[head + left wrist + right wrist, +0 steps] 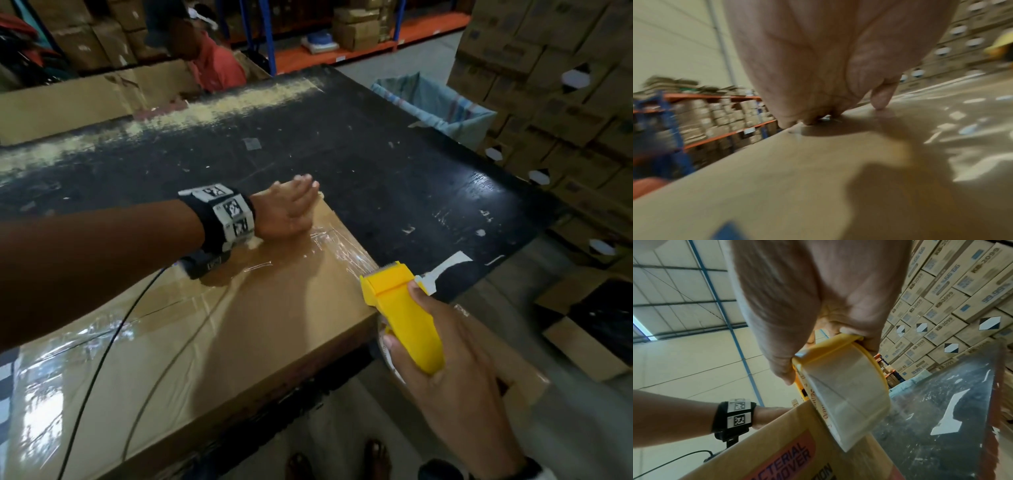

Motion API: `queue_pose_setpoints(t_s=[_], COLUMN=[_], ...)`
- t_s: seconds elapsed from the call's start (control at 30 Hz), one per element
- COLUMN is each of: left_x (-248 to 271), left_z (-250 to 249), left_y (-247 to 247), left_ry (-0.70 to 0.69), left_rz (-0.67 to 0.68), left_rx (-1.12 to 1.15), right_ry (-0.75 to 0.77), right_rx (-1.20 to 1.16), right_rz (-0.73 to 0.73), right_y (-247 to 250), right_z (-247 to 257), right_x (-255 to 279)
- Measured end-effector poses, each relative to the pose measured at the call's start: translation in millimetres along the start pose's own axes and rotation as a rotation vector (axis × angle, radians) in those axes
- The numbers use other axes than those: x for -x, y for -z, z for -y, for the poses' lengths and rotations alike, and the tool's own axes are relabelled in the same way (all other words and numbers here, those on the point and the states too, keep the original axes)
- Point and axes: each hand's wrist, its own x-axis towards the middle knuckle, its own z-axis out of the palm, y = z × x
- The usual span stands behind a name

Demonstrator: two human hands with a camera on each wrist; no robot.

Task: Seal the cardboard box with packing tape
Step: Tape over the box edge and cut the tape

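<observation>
The box (212, 329) is lying flat on the black table (394, 164), its near long edge overhanging the table's front. Clear tape (329, 246) is already running across its top, wrinkled toward the right edge. The left hand (289, 212) is pressing down on the far right corner, fingers straight and together, palm flat on the cardboard. Just right of that, at the box's right edge, the right hand (455, 373) is wrapping its fingers around the yellow dispenser (400, 308), whose blade end is meeting the edge; the roll (846, 402) is sitting under the palm.

Risks, as I judge them: the tape is creasing further if the pull is going slack or slanting; the strip is tearing short of the side face if the blade is biting early; the box is sliding toward the overhang if the left hand is lifting.

Count: one box, one dispenser with one roll, two hands, one table. A person in a red shirt (215, 65) is standing beyond the table, and cartons (555, 68) are stacking up on the right.
</observation>
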Motion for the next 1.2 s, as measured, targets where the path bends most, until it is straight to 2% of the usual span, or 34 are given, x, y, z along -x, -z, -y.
queue_pose_setpoints(t_s=[0.13, 0.2, 0.33, 0.43, 0.57, 0.67, 0.8, 0.87, 0.93, 1.03, 1.2], left_x=[38, 47, 51, 51, 52, 57, 69, 75, 79, 80, 64], left_z=[-56, -78, -92, -98, -102, -110, -124, -128, -132, -147, -180], left_y=[-1, -9, -23, -26, -29, -29, -35, -39, -44, -47, -74], left_ry=[-0.287, -0.328, -0.223, -0.200, -0.164, -0.150, -0.210, -0.218, -0.182, -0.066, 0.169], left_rz=[0.173, 0.163, 0.104, 0.064, 0.049, 0.044, 0.035, 0.031, 0.031, -0.022, -0.272], left_rx=[-0.091, -0.142, -0.182, -0.224, -0.251, -0.251, -0.270, -0.246, -0.209, -0.065, -0.075], right_ry=[0.008, 0.022, 0.042, 0.080, 0.020, -0.030, -0.083, -0.149, -0.234, -0.324, -0.239], right_rx=[-0.010, 0.003, -0.020, 0.002, 0.016, 0.063, 0.057, 0.092, 0.061, -0.095, -0.191], right_rz=[0.008, 0.004, 0.022, 0.052, 0.075, 0.168, 0.268, 0.430, 0.568, 0.539, 0.417], right_y=[-2, -3, -2, 12, 43, 50, 30, 15, 7, 14, 38], right_z=[-4, -4, -7, -4, -8, -16, -39, -63, -90, -116, -124], right_x=[0, -1, -1, 7, 32, 46, 29, 28, 51, 71, 75])
